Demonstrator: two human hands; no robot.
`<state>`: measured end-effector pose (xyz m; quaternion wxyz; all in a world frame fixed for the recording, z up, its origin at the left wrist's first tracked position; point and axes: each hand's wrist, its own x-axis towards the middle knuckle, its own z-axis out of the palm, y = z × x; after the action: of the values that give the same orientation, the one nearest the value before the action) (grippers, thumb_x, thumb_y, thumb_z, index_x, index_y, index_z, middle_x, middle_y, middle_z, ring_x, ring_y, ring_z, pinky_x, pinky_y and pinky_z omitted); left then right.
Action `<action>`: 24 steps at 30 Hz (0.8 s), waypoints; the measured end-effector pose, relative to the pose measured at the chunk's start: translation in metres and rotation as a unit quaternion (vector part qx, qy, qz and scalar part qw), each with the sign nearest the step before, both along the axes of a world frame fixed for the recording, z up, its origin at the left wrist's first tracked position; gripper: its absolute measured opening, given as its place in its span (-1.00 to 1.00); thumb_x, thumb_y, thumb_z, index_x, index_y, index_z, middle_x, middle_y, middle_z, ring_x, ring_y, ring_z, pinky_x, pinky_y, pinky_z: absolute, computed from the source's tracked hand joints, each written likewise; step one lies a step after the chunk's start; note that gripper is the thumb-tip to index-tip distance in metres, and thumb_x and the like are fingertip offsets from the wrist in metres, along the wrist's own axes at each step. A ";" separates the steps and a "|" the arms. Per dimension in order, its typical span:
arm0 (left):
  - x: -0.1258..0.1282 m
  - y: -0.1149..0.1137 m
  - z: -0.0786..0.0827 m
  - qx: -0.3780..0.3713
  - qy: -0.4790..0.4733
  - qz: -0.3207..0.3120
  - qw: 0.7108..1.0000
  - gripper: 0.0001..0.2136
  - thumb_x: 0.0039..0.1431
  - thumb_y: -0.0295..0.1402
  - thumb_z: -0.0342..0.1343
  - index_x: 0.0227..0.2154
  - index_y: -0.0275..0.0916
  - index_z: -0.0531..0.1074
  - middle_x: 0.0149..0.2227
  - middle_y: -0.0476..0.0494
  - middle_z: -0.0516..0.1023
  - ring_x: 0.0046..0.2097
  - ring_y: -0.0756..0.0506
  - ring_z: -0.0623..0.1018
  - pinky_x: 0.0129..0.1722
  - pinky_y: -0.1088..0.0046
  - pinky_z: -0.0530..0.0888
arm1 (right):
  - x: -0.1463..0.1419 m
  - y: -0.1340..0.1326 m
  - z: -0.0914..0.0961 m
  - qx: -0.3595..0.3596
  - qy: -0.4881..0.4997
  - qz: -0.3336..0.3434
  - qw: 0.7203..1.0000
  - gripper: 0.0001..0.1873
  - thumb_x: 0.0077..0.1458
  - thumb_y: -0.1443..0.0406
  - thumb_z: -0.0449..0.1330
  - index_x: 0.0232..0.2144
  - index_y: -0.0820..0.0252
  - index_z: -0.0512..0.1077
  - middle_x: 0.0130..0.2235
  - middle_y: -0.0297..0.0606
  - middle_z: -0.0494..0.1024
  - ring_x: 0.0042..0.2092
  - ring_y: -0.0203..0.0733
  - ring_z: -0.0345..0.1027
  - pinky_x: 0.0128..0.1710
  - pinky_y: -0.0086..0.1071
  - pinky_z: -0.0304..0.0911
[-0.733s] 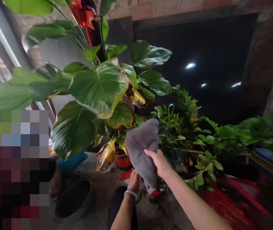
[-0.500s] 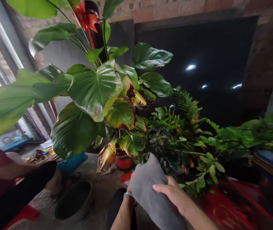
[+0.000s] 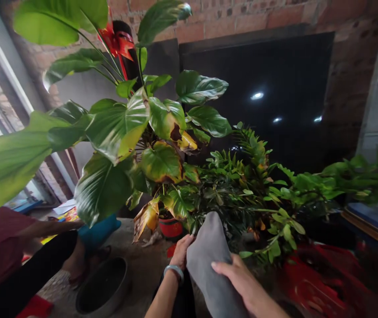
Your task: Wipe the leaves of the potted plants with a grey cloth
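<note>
In view are one grey cloth (image 3: 209,256), one left hand (image 3: 183,249), one right hand (image 3: 242,282), one red pot (image 3: 171,227), one dark basin (image 3: 104,285) and one seated person (image 3: 6,256).

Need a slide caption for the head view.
Head view: left hand and right hand on grey cloth before potted plants.

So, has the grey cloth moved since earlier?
Yes. The grey cloth sank: its top was well above the small red pot, now level with it.
</note>
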<state>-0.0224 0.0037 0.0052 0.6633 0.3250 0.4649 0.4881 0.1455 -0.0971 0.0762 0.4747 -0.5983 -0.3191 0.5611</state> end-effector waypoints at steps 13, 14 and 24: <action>-0.003 0.012 -0.013 -0.029 -0.030 -0.008 0.999 -0.71 -0.09 -0.15 0.32 -0.50 -0.24 0.40 -0.46 -0.05 0.53 -0.43 -0.02 0.42 -0.41 0.42 0.35 | 0.018 0.037 0.040 0.007 0.172 -0.035 0.984 -0.72 -0.25 0.13 0.31 -0.45 0.18 0.51 -0.48 -0.13 0.64 -0.28 0.11 0.56 -0.24 -0.15 0.42; -0.003 0.012 -0.015 -0.026 -0.033 -0.011 0.999 -0.68 -0.13 -0.13 0.34 -0.49 -0.25 0.41 -0.47 -0.05 0.53 -0.43 -0.03 0.42 -0.42 0.42 0.35 | 0.013 0.025 0.023 -0.005 0.136 -0.027 0.990 -0.70 -0.28 0.12 0.32 -0.47 0.19 0.52 -0.48 -0.11 0.64 -0.29 0.12 0.56 -0.23 -0.16 0.41; -0.007 0.009 -0.011 -0.045 -0.012 -0.028 0.999 -0.72 -0.11 -0.18 0.33 -0.47 -0.26 0.44 -0.36 -0.17 0.58 -0.37 -0.07 0.47 -0.34 0.34 0.39 | 0.074 0.017 0.075 0.103 0.100 -0.160 0.977 -0.54 -0.41 0.11 0.40 -0.38 0.19 0.53 -0.44 -0.20 0.66 -0.28 0.10 0.56 -0.28 -0.20 0.44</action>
<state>-0.0292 0.0125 -0.0062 0.6961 0.3020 0.4690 0.4521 0.2200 -0.0803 0.1514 0.6468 -0.5301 -0.2263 0.4994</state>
